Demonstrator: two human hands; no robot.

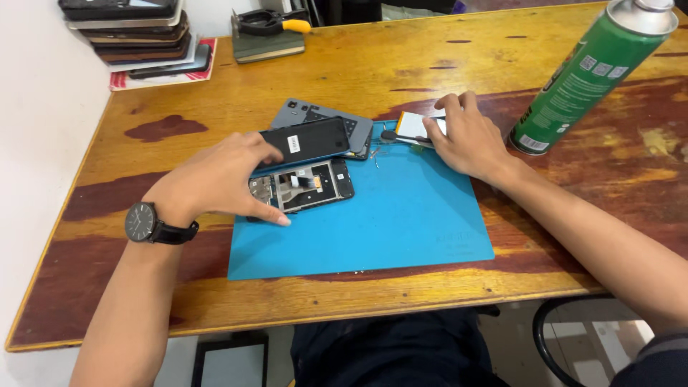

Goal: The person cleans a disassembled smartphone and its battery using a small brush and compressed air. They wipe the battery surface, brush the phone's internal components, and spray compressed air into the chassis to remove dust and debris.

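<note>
Black glass and bare metal: an opened phone frame lies on the blue mat, its long axis running roughly left to right, slightly raised toward the right. The left hand covers its left end; the thumb reaches under the near edge, and the fingers curl over the top.

The same fingers touch a black battery, which sits tilted just above the frame and partly over it. This grip is a loose, wide curl around the frame's end, closed on nothing that can be seen for certain.

Behind the battery lies a grey back cover, half hidden by it.

The right hand is well apart from the frame, off to its right, at the far right corner of the mat. It presses flat, fingers narrow and together, on a small white and orange card-like piece. A thin dark tool lies just beside that piece, toward the frame.

So the frame lies directly under the left hand, which is much the nearer.

Further out on the wooden surface:
- green spray can, right
- stack of phones, far left corner
- pliers with a yellow handle, resting on a dark book
</note>
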